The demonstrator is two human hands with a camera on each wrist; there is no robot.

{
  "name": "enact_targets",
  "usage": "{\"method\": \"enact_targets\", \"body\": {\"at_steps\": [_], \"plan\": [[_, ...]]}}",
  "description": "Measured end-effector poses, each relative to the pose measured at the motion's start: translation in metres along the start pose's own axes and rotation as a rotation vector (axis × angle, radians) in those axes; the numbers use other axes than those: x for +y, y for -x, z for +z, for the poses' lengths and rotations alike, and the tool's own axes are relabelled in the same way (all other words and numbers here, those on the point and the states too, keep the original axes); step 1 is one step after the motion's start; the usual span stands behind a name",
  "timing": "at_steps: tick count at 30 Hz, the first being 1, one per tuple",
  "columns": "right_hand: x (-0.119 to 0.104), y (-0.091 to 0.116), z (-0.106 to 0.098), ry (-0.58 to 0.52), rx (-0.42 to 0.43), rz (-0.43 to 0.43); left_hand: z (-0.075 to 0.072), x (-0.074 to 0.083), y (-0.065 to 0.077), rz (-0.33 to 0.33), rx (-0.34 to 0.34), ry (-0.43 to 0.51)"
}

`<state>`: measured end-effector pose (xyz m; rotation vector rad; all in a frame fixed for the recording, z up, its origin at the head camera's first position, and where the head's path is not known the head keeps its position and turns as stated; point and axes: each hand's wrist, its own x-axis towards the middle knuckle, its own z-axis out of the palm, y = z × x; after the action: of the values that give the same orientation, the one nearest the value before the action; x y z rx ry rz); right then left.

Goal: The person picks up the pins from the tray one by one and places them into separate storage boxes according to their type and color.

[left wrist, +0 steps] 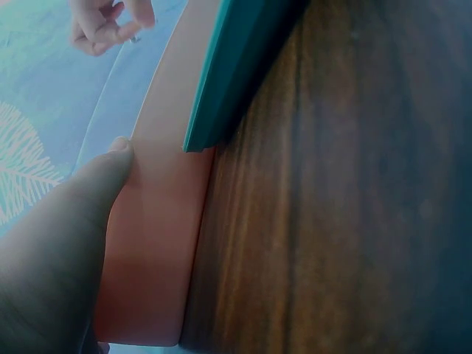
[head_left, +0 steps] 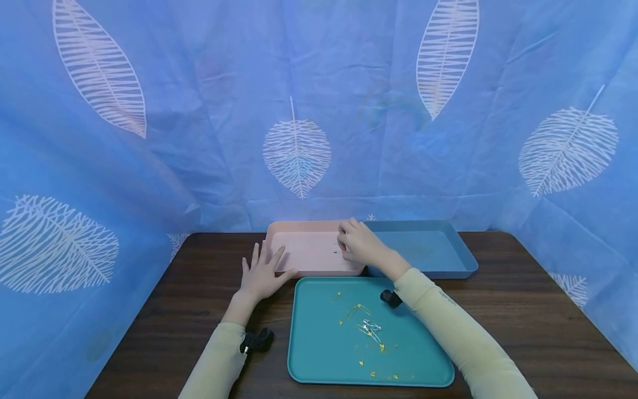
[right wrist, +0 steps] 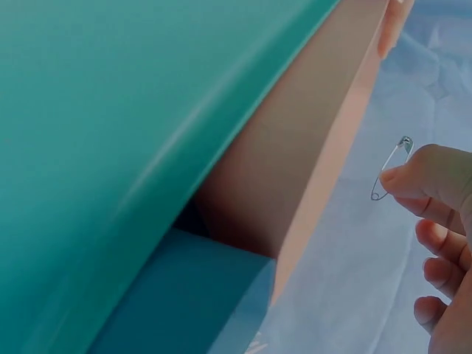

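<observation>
Between thumb and index finger, my right hand (head_left: pixel 363 244) pinches a silver safety pin (right wrist: pixel 406 141), held above the right end of the pink tray (head_left: pixel 304 249). The pin stands out clearly in the right wrist view. A thin pin (head_left: pixel 338 252) shows in the pink tray just below that hand. My left hand (head_left: pixel 260 277) has its fingers spread at the pink tray's front left corner, the thumb (left wrist: pixel 118 151) right at the rim. Silver safety pins (head_left: pixel 370 327) lie in a small pile on the teal tray (head_left: pixel 319 360), with several gold safety pins (head_left: pixel 382 348) scattered around them.
A blue tray (head_left: pixel 423 246) stands to the right of the pink one, end to end with it. Both sit behind the teal tray on a dark wooden table (head_left: pixel 503 299). A blue cloth (head_left: pixel 349 166) with white leaf prints hangs behind and at both sides.
</observation>
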<state>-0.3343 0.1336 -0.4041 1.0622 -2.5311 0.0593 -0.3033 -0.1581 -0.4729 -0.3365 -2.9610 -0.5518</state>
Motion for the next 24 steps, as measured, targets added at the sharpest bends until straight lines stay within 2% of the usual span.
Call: {"method": "enact_targets", "body": {"at_steps": [10, 14, 24], "plan": [[0.007, -0.017, 0.020, -0.015, -0.026, 0.065, 0.002, -0.002, -0.001, 0.001, 0.002, -0.005], [0.009, -0.021, 0.027, -0.015, -0.021, 0.067, 0.002, -0.003, -0.001, -0.001, 0.010, -0.001], [0.010, -0.023, 0.035, -0.010, -0.036, 0.094, 0.003, -0.003, 0.000, -0.005, 0.006, 0.013]]}}
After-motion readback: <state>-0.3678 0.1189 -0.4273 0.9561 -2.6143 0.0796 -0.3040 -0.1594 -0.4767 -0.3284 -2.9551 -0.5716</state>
